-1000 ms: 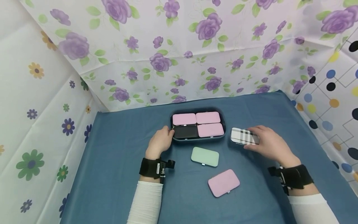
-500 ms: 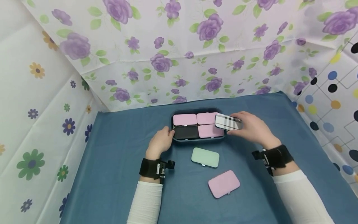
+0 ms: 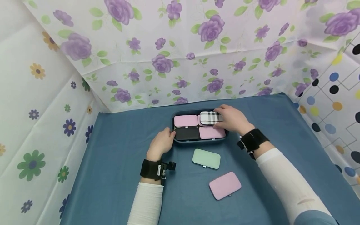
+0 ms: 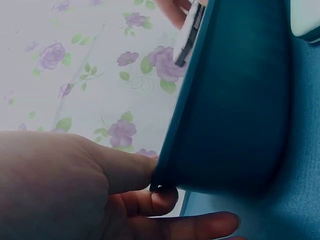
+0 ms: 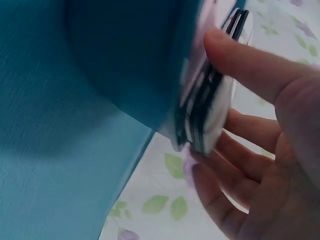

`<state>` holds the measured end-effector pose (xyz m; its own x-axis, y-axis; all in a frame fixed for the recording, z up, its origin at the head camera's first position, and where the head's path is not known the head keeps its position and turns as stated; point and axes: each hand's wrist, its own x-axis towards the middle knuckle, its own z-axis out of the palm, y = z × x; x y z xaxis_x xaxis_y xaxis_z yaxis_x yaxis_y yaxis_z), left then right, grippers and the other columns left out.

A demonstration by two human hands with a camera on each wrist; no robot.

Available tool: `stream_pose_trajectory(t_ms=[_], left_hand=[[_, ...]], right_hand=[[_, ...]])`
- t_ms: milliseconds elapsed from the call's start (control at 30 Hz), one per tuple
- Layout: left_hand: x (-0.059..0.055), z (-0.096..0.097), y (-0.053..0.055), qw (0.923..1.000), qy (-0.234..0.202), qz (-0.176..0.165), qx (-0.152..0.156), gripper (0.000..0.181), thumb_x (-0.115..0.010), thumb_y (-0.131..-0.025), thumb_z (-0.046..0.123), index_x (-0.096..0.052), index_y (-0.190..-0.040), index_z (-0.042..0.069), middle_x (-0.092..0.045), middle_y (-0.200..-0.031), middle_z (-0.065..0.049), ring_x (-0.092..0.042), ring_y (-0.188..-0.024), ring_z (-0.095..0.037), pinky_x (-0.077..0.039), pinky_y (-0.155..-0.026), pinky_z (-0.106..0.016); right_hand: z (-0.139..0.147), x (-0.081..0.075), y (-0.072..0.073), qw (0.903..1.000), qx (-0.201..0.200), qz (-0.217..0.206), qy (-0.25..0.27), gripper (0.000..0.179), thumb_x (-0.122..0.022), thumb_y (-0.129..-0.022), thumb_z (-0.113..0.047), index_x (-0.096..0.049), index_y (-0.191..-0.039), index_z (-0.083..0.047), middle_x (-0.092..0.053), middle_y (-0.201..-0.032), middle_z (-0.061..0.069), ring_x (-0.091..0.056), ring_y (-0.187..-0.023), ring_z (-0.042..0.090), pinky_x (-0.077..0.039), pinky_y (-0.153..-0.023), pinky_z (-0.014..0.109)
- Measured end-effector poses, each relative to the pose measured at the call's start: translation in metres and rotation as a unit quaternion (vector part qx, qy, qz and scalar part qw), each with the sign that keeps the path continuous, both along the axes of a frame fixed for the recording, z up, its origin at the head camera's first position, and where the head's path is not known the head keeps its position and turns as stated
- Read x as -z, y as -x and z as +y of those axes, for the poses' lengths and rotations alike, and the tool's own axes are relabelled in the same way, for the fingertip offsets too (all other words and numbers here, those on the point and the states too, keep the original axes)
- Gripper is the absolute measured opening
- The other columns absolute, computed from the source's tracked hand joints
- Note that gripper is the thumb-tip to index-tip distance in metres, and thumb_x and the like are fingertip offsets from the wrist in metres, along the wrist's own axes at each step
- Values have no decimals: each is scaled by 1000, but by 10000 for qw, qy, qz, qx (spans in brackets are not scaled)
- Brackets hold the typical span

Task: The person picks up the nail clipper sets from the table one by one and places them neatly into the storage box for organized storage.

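Observation:
My left hand (image 3: 160, 143) pinches the left rim of a dark blue plastic bin (image 4: 235, 115), thumb on one side and a fingertip on the other. Inside the bin lie a black case (image 3: 187, 133) at front left and pink cases, one of them the back-left pink case (image 3: 185, 120) and another the front-right pink case (image 3: 208, 132). My right hand (image 3: 232, 118) grips a black-and-white plaid clasp case (image 3: 208, 117) by its right end. This plaid case is over the back-right pink case, which it mostly hides; whether they touch is unclear.
On the blue cloth (image 3: 118, 175) in front of the bin lie a mint green case (image 3: 206, 158) and a loose pink case (image 3: 225, 185). A floral sheet (image 3: 168, 62) rises behind the bin, with patterned sheets at both sides.
My right hand has carried the plaid case from the cloth right of the bin, up and leftward, to above the bin's back-right case. The left hand has stayed on the rim.

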<state>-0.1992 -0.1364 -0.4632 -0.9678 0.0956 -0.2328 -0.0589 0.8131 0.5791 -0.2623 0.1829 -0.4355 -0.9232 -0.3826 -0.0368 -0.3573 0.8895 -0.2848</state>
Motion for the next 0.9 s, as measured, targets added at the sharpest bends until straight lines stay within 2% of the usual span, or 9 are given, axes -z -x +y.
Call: stream_pose_trajectory(t_ms=[167, 300, 533, 900], left_hand=[[3, 0, -1, 10000, -66, 25, 48, 32, -43, -118, 32, -54, -102, 7, -48, -78, -11, -49, -65, -25, -36, -61, -38], [4, 0, -2, 9999, -101, 43, 67, 32, -42, -118, 32, -55, -102, 7, -48, -78, -11, -48, -64, -25, -35, -62, -38], [3, -1, -2, 9999, -85, -21, 48, 32, -43, -118, 32, -55, -103, 7, -48, -79, -11, -49, -65, -25, -36, -62, -38], [0, 0, -1, 10000, -30, 31, 38, 32, -43, -118, 32, -55, -102, 7, -49, -80, -11, -50, -67, -26, -37, -63, -38]], right_hand=[[-5, 3, 6, 9999, -34, 59, -116, 71, -88, -93, -34, -60, -151, -5, -54, -147, 22, -48, -135, 43, -45, -106, 60], [-5, 6, 9, 9999, 8, -20, -103, 72, -88, -93, -35, -60, -152, -7, -55, -141, 22, -49, -129, 42, -46, -103, 58], [-4, 10, 14, 9999, -1, -132, -99, 75, -88, -92, -38, -59, -154, -10, -55, -142, 21, -48, -128, 41, -45, -104, 58], [-5, 13, 12, 9992, 199, -230, 250, 72, -87, -94, -36, -57, -156, -15, -51, -145, 20, -46, -132, 40, -47, -102, 60]])
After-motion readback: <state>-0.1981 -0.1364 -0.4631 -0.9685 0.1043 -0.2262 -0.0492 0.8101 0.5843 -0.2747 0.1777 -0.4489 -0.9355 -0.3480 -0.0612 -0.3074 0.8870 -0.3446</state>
